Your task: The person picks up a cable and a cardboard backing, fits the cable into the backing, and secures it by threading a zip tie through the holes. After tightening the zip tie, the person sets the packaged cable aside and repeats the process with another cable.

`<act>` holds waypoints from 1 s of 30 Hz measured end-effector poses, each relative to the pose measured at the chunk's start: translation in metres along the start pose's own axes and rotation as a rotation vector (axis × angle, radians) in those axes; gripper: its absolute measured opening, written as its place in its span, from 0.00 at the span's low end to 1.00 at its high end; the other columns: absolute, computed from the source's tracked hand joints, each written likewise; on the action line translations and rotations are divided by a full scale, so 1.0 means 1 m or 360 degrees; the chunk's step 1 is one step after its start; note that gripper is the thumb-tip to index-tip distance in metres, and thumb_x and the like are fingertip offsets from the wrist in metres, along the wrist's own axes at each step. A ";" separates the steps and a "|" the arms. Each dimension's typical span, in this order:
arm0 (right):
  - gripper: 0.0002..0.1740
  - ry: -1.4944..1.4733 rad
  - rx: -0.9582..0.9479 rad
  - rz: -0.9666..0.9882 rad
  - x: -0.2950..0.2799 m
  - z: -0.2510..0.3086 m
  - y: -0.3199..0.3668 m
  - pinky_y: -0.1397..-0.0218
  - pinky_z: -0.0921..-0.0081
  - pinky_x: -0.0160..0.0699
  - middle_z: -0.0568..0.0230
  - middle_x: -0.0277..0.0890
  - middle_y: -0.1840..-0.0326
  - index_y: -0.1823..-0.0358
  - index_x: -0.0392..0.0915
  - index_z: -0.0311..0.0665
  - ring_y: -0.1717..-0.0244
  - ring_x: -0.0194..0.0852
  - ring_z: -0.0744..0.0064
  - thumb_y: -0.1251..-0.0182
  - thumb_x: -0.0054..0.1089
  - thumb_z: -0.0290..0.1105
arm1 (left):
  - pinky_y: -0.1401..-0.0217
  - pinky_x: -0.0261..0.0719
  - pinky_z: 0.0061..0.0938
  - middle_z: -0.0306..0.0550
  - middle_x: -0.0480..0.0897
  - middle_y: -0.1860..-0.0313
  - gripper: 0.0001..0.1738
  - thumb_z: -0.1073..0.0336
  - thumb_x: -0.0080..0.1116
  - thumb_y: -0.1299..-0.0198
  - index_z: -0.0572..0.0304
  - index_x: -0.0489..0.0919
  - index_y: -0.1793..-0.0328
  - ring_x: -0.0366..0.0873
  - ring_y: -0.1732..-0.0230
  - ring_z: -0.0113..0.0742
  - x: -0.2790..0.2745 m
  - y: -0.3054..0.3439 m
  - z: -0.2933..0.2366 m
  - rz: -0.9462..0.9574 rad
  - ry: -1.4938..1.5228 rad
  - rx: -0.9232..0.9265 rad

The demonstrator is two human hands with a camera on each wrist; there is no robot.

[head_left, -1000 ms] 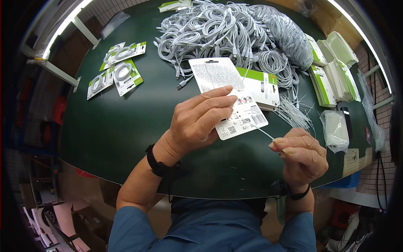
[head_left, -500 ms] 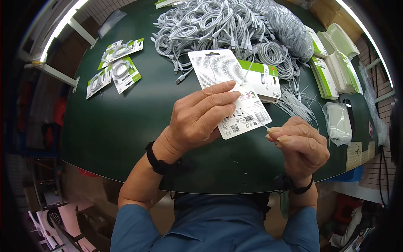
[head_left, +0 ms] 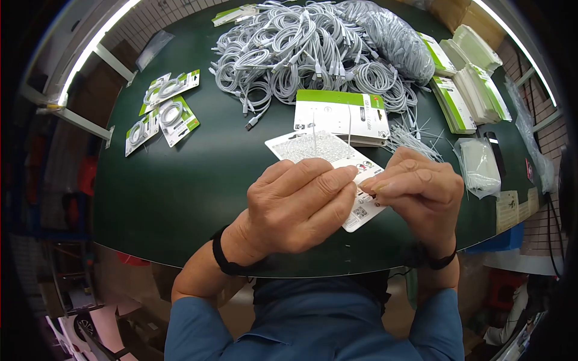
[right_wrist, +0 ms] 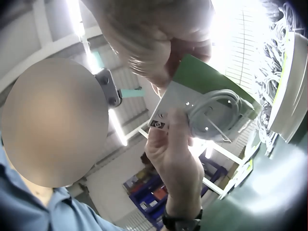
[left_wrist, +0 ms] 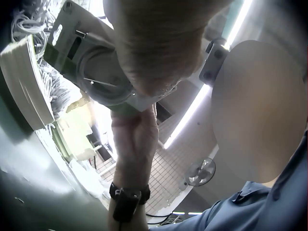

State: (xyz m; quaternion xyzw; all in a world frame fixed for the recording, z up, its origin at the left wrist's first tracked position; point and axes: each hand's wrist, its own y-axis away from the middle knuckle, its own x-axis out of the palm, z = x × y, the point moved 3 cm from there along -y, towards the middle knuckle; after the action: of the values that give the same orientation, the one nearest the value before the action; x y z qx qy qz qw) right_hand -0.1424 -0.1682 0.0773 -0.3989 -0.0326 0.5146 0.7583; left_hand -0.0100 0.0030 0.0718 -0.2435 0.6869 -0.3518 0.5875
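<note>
My left hand grips a white packaging card between thumb and fingers, its printed back tilted up. A coiled cable lies against the card's green-and-white front, seen in the right wrist view. Two thin plastic ties stick up from the card's back, towards the upper part. My right hand has its thumb and fingers pinched together at the card's lower right, close to the left fingertips. The thin tie it pinches is mostly hidden by the fingers there.
Just beyond the card lies a stack of similar cards, with loose ties beside it. A big heap of grey-white cables fills the table's back. Carded cables lie at left; more card stacks and a plastic bag at right.
My right hand has come left to the card, so the stretched tie between them no longer shows. The card has tipped flatter and sits lower, uncovering more of the stack behind.
</note>
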 end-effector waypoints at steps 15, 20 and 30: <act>0.24 0.0537 -0.0291 -0.0450 -0.007 -0.003 0.010 0.52 0.67 0.83 0.55 0.87 0.48 0.49 0.89 0.40 0.52 0.82 0.60 0.49 0.82 0.16 | 0.50 0.87 0.26 0.45 0.90 0.51 0.11 0.71 0.58 0.19 0.69 0.81 0.37 0.86 0.53 0.25 0.049 -0.007 0.028 -0.0390 0.1962 -0.1438; 0.23 0.1057 -0.0459 -0.0220 0.012 -0.012 0.007 0.58 0.68 0.81 0.67 0.83 0.57 0.54 0.92 0.45 0.55 0.79 0.62 0.54 0.81 0.20 | 0.41 0.87 0.26 0.50 0.90 0.44 0.13 0.69 0.54 0.16 0.69 0.78 0.33 0.88 0.47 0.28 0.063 -0.006 0.036 -0.0276 0.2063 -0.1488; 0.24 0.0987 -0.0551 -0.0481 0.008 -0.030 0.014 0.63 0.71 0.80 0.70 0.83 0.58 0.53 0.92 0.48 0.61 0.79 0.67 0.54 0.86 0.19 | 0.41 0.87 0.27 0.48 0.89 0.44 0.15 0.70 0.63 0.21 0.70 0.79 0.35 0.85 0.46 0.26 0.069 -0.007 0.021 -0.0404 0.2210 -0.1396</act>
State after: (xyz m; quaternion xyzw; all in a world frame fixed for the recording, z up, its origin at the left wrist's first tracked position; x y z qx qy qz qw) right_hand -0.1352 -0.1769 0.0454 -0.6484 0.0534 0.2388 0.7209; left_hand -0.0029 -0.0569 0.0318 -0.2535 0.9353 -0.1860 -0.1623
